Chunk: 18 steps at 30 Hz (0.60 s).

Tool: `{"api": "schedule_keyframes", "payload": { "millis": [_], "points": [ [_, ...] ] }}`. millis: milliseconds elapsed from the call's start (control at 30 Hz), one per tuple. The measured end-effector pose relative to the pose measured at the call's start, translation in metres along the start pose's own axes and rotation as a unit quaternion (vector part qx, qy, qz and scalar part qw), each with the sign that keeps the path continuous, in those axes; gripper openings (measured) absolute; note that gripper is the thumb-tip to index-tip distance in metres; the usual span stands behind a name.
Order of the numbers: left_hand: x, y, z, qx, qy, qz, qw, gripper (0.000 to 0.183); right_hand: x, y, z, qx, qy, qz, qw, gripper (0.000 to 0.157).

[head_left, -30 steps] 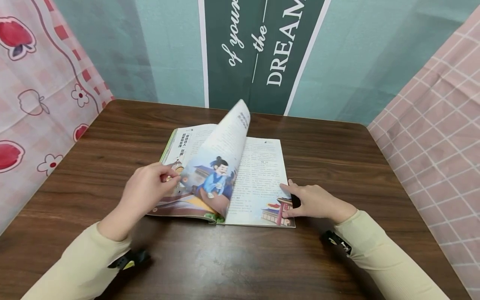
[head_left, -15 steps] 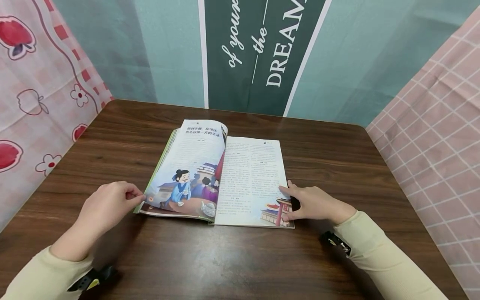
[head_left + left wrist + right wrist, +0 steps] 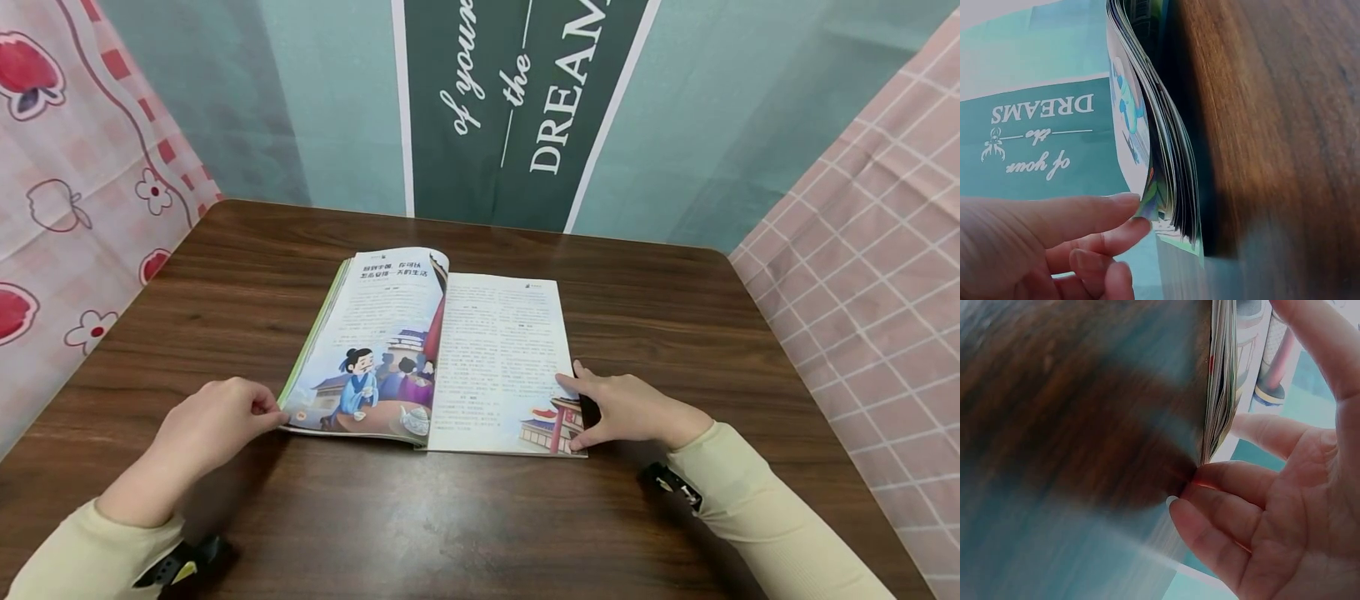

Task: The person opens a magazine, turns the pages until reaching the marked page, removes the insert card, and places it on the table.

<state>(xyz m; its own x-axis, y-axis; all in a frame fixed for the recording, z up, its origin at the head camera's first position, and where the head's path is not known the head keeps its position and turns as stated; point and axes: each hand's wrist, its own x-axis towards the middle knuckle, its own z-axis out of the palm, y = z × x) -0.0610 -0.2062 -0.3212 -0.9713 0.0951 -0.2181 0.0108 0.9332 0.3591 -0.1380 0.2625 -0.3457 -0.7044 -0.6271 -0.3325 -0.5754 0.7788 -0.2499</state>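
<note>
An open magazine (image 3: 491, 367) lies on the dark wooden table (image 3: 450, 525), text and colour drawings on both pages. My left hand (image 3: 213, 425) is at the lower left corner of its left page (image 3: 367, 321). In the left wrist view the thumb and forefinger (image 3: 1119, 206) pinch that page's corner, a little apart from the stack of pages (image 3: 1172, 144) below. My right hand (image 3: 641, 406) rests at the lower right edge, thumb and forefinger on the right page. Its other fingers (image 3: 1210, 515) lie against the edge and the tabletop in the right wrist view.
A teal cloth (image 3: 345, 100) with a dark green lettered band (image 3: 487, 183) hangs behind the table. Pink patterned cloth (image 3: 97, 250) borders the left side, and pink checked cloth (image 3: 862, 250) the right. Each forearm wears a black strap (image 3: 671, 485).
The page my left hand held raised has swung over to the left and come down on the left stack. My left hand moved left and toward me with it. My right hand stayed put.
</note>
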Motion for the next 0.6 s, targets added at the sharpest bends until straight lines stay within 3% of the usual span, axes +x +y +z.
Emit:
{"api": "schedule_keyframes", "payload": {
  "millis": [100,200,467,600],
  "points": [
    [0.002,-0.001,-0.003,0.007,-0.005,-0.006,0.9999,0.016,-0.001,-0.001,0.001,0.000,-0.001,0.001,1.000,0.100],
    [0.003,0.001,-0.005,0.006,0.011,-0.004,0.9999,0.014,-0.001,-0.002,0.000,-0.007,0.000,-0.003,1.000,0.100],
    [0.007,0.015,-0.008,-0.009,0.082,0.045,0.9956,0.016,-0.002,-0.006,0.000,-0.020,0.005,-0.002,1.000,0.098],
    [0.011,0.027,-0.010,-0.019,0.091,0.059,0.9939,0.014,-0.002,-0.007,0.000,-0.027,0.010,0.002,1.000,0.095]
  ]
}}
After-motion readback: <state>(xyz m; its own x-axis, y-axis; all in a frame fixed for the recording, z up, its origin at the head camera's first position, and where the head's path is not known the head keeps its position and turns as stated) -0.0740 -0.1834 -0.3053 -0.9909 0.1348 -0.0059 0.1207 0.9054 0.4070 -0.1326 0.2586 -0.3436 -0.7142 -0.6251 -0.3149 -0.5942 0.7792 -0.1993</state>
